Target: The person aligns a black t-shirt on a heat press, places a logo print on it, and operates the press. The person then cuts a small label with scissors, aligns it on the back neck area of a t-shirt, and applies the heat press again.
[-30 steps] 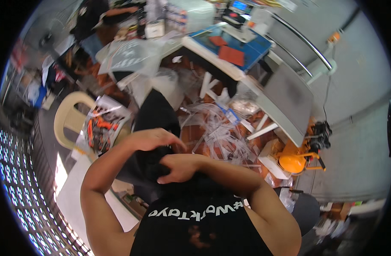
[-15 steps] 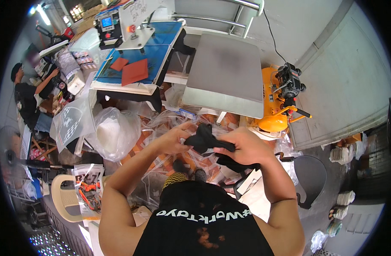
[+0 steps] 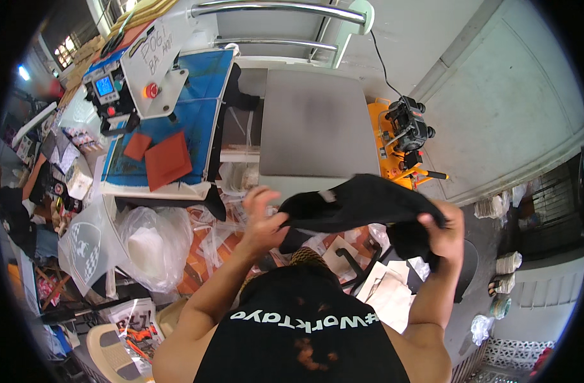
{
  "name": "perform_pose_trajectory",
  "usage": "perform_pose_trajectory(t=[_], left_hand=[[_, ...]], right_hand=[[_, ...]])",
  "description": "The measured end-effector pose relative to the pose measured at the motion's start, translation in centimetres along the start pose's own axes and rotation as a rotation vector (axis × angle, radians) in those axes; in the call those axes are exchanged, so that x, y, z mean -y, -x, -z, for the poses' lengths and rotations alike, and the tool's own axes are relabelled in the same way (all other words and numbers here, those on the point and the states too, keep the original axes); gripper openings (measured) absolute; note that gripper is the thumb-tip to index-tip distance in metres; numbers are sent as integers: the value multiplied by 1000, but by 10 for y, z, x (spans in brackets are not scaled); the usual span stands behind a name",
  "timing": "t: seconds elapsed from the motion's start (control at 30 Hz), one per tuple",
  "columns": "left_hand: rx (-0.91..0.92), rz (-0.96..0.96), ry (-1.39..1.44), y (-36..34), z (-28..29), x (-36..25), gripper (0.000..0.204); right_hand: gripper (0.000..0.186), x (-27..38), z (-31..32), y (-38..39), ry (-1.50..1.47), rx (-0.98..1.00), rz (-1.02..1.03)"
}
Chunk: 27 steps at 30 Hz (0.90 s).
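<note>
A black garment (image 3: 368, 203) is stretched between my two hands in front of my chest, with a small pale tag near its left part. My left hand (image 3: 265, 223) pinches its left end between thumb and fingers, other fingers raised. Around the right end is closed my right hand (image 3: 446, 233), the thumb on top and a bunched part hanging beneath. The cloth overlaps the near edge of a flat grey press platen (image 3: 317, 124). How the garment is folded, and which kind it is, I cannot tell.
To the left stands a blue-topped press table (image 3: 199, 115) with a control box (image 3: 105, 89) and red pads (image 3: 169, 159). An orange compressor (image 3: 400, 137) sits right of the platen. Clear plastic bags (image 3: 153, 246) and strips litter the tiled floor. Paper sheets (image 3: 389, 290) lie near my right elbow.
My hands have moved apart, the right one outward to the right, and the bunched black garment is now spread wide between them. My view has shifted closer to the platen.
</note>
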<state>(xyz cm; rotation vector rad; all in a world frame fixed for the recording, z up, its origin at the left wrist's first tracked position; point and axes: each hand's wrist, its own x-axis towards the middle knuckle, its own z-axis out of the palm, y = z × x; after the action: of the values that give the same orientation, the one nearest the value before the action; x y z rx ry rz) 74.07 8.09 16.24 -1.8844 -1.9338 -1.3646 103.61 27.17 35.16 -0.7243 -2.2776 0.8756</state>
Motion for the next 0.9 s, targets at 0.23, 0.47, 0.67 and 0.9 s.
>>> perform_pose_trajectory(t=[0.23,0.47,0.67,0.9], left_hand=[[1235,466,909,-22,-3,55,81],[985,508,815,-48,59,82,42],[974,647,413,-135,97,62,25],[19,742,978,-216,66,133,19]], right_hand=[[31,-53,24,-30,-208,-75,24],[34,-127,44,-70,-208,-177,-144],[28,-189,62,-117,-316,-210,-273],[25,-214,56,-229,70,-104,-434]])
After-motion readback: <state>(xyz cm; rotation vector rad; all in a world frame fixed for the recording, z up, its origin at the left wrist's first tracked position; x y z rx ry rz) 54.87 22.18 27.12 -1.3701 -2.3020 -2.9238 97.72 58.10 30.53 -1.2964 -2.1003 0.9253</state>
